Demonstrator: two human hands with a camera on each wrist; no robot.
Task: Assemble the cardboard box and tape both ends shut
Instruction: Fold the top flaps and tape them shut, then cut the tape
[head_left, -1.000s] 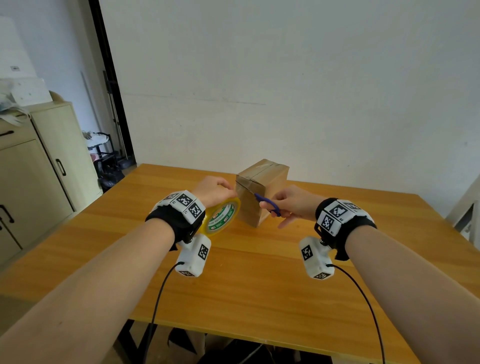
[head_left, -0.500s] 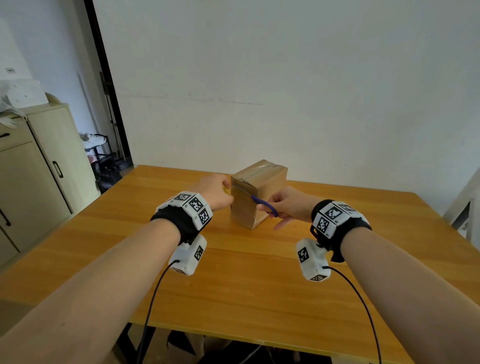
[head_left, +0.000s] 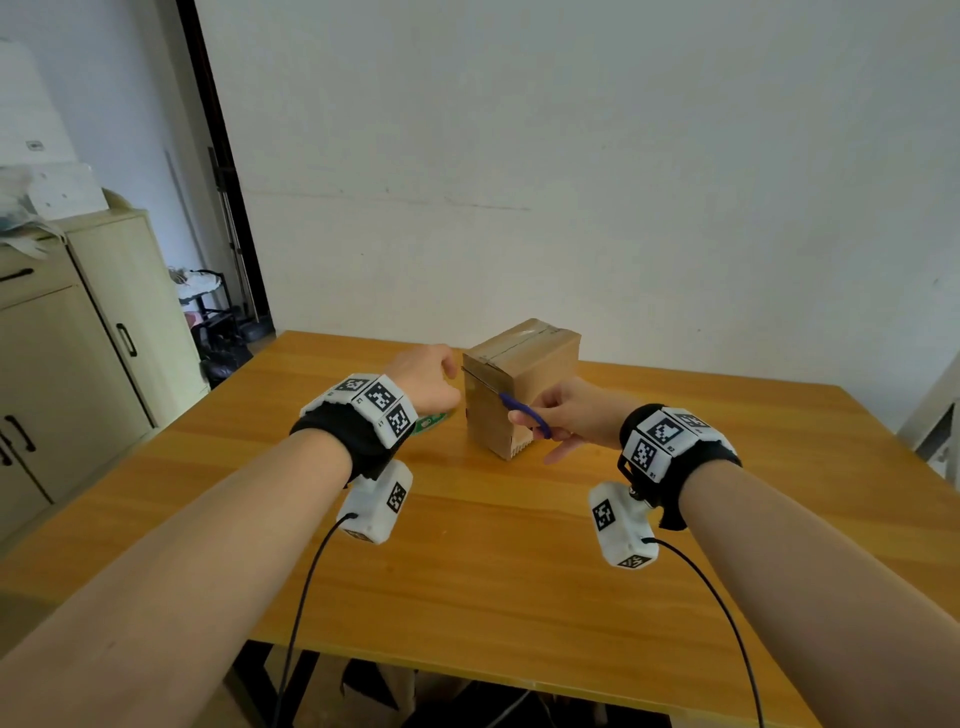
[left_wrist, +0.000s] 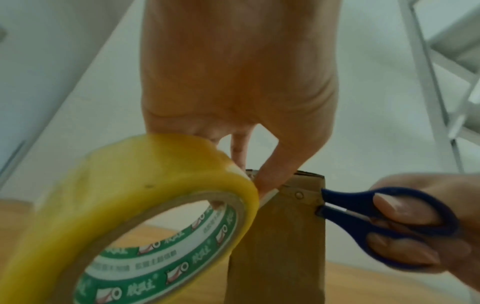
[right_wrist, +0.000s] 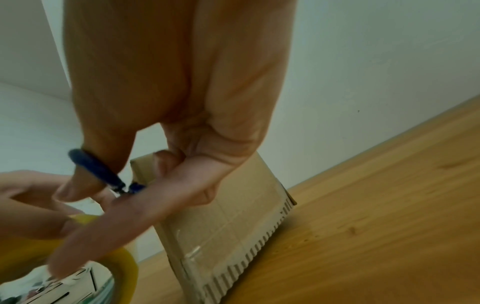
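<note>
Scissors (left_wrist: 369, 218) are gripped by the right hand (head_left: 571, 415); tape (left_wrist: 145, 216), its green label's print unreadable, by the left hand (head_left: 426, 379), beside the box (head_left: 519, 384).

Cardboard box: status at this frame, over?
Left hand holds tape roll at cardboard box. Right hand grips scissors, blades at top edge. Box upright on table. Nothing obstructing.

Both forearms are bare. Behind the left hand (head_left: 428, 376) and the right hand (head_left: 579, 415), each wrist wears a black band topped with white blocks printed with black square markers. Under each wrist hangs a white camera pod trailing a black cable.
</note>
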